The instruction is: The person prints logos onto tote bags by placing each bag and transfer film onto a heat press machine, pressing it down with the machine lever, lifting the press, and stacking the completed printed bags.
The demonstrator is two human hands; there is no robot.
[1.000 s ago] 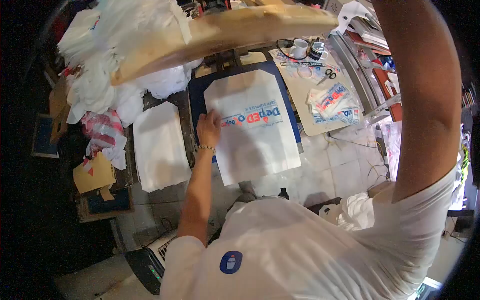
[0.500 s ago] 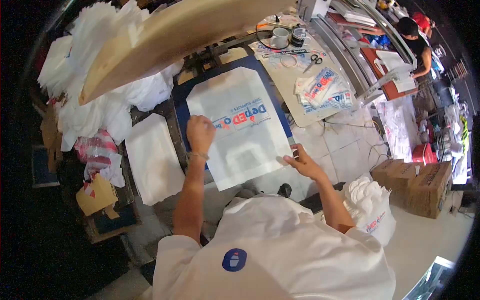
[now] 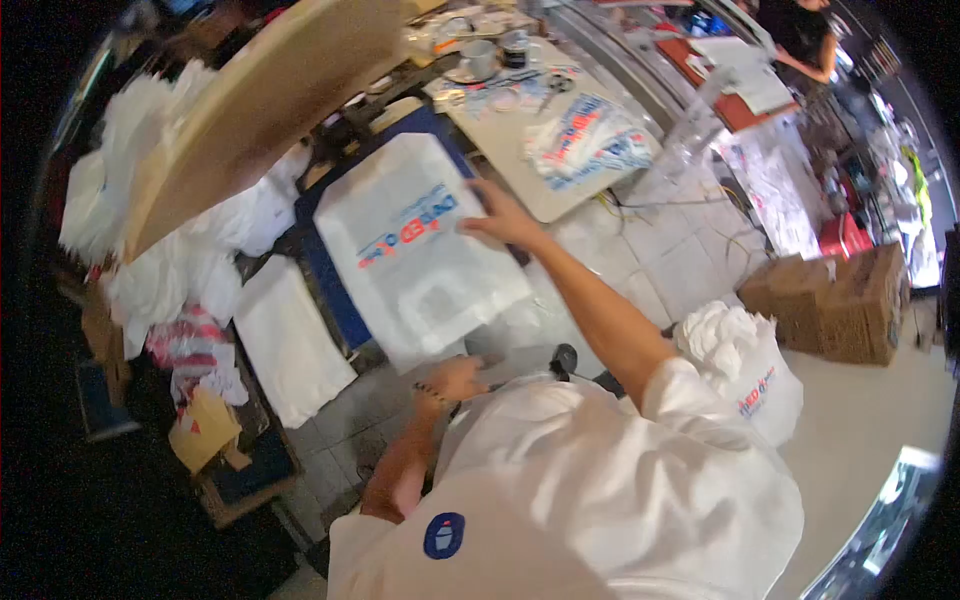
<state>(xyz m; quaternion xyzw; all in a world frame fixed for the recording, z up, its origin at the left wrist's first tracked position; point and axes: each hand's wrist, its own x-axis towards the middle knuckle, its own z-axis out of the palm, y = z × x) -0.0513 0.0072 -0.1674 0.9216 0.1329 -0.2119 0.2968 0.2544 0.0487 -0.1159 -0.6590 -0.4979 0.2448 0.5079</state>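
A flat white bag (image 3: pixel 400 290) with blue and red lettering lies over a dark blue board (image 3: pixel 318 235), its near end reaching past the board's edge. My right hand (image 3: pixel 505 215) is at the bag's right side, beside the print, with thumb and fingers closed on that edge. Just below the bag's near edge is my left hand (image 3: pixel 455 382), a beaded bracelet on its wrist. Motion smears its fingers, and I cannot tell whether they touch the bag. To the left lies a stack of plain white bags (image 3: pixel 290 340).
A large tan board (image 3: pixel 270 110) hangs tilted at upper left, near a heap of white bags (image 3: pixel 150 220). A side table (image 3: pixel 545 205) bears printed sheets (image 3: pixel 585 140), scissors and mugs (image 3: pixel 480 60). Cardboard boxes (image 3: pixel 830 310) and a filled bag (image 3: pixel 745 370) stand right. Another person (image 3: pixel 800 45) is far right.
My left hand has dropped from the bag's left side to below its near edge. My right hand has moved up along the right edge. The whole view has shifted and turned.
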